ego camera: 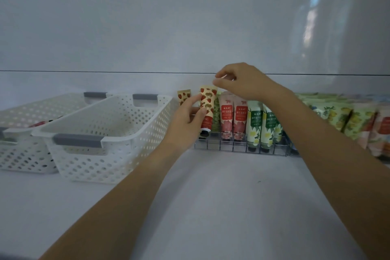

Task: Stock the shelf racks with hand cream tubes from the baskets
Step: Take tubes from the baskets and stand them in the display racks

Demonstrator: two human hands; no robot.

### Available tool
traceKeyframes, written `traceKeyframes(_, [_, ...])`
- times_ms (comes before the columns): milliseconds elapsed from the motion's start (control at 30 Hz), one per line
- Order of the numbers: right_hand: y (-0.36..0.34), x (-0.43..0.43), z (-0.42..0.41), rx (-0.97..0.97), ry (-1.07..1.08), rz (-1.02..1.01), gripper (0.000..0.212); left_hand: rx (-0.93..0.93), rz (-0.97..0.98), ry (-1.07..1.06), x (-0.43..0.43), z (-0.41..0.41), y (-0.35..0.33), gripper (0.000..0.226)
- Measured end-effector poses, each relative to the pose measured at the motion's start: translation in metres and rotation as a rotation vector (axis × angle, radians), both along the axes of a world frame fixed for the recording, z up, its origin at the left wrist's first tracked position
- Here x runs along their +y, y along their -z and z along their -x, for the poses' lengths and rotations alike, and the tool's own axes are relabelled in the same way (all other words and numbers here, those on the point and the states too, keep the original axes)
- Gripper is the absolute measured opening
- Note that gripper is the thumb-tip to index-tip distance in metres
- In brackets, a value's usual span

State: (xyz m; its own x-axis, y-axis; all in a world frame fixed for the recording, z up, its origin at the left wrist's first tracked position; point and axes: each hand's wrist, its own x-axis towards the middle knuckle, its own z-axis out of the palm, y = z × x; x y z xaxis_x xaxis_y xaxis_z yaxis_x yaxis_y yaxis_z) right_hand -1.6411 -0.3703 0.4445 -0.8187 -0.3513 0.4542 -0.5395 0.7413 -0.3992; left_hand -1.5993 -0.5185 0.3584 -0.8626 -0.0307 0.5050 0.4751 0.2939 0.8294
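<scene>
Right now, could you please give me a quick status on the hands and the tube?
Left hand holding strawberry tube upright at wire rack left end. Right hand pinching its top. Near basket looks empty. Nothing blocking.

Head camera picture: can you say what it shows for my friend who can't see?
Two hands set a strawberry tube into a wire rack of hand cream tubes: the left hand grips it, the right hand pinches its top. Two white baskets sit left.
</scene>
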Motion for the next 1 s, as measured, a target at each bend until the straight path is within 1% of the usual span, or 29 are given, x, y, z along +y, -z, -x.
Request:
traceKeyframes(67, [0.002,-0.003,-0.001,-0.083,-0.049,0.05,0.026,0.018,0.004,0.06,0.0,-0.002,0.0,0.039])
traceKeyframes(133, [0.001,-0.003,-0.003,-0.099,-0.077,0.101,0.014,0.026,-0.007,0.089,-0.001,-0.001,0.002,0.035])
traceKeyframes(200, [-0.003,-0.002,-0.004,-0.107,-0.086,0.18,0.008,0.022,0.019,0.039,-0.003,0.002,0.005,0.031])
traceKeyframes(233, [-0.005,-0.002,-0.004,-0.107,-0.087,0.234,0.006,0.002,0.093,-0.026,-0.006,0.004,0.008,0.032])
traceKeyframes(267, [-0.007,-0.003,-0.004,-0.092,-0.079,0.283,0.003,-0.025,0.226,-0.104,-0.01,0.007,0.011,0.033])
traceKeyframes(300, [-0.009,-0.005,-0.004,-0.063,-0.063,0.321,0.003,-0.061,0.402,-0.171,-0.014,0.009,0.014,0.034])
traceKeyframes(367, [-0.01,-0.01,0.0,0.0,-0.027,0.371,0.004,-0.181,0.722,-0.228,-0.018,0.009,0.022,0.041])
traceKeyframes(400, [-0.01,-0.015,0.003,0.024,-0.015,0.39,0.003,-0.242,0.825,-0.235,-0.018,0.008,0.026,0.047])
traceKeyframes(467, [-0.011,-0.026,0.009,0.058,0.005,0.403,0.002,-0.283,0.929,-0.256,-0.016,0.005,0.028,0.056])
traceKeyframes(567, [-0.012,-0.048,0.019,0.106,0.037,0.305,0.004,-0.3,0.989,-0.281,-0.016,0.003,0.027,0.062])
traceKeyframes(667, [-0.013,-0.065,0.029,0.124,0.074,0.064,0.013,-0.35,0.997,-0.252,-0.017,0.002,0.026,0.063])
traceKeyframes(733, [-0.012,-0.073,0.036,0.096,0.111,-0.074,0.018,-0.354,1.0,-0.243,-0.016,0.001,0.024,0.063])
traceKeyframes(800, [-0.011,-0.078,0.041,0.07,0.148,-0.149,0.022,-0.354,1.012,-0.243,-0.017,0.001,0.023,0.063])
traceKeyframes(1000, [-0.009,-0.085,0.052,-0.055,0.178,-0.352,0.021,-0.348,1.049,-0.262,-0.014,0.0,0.022,0.065])
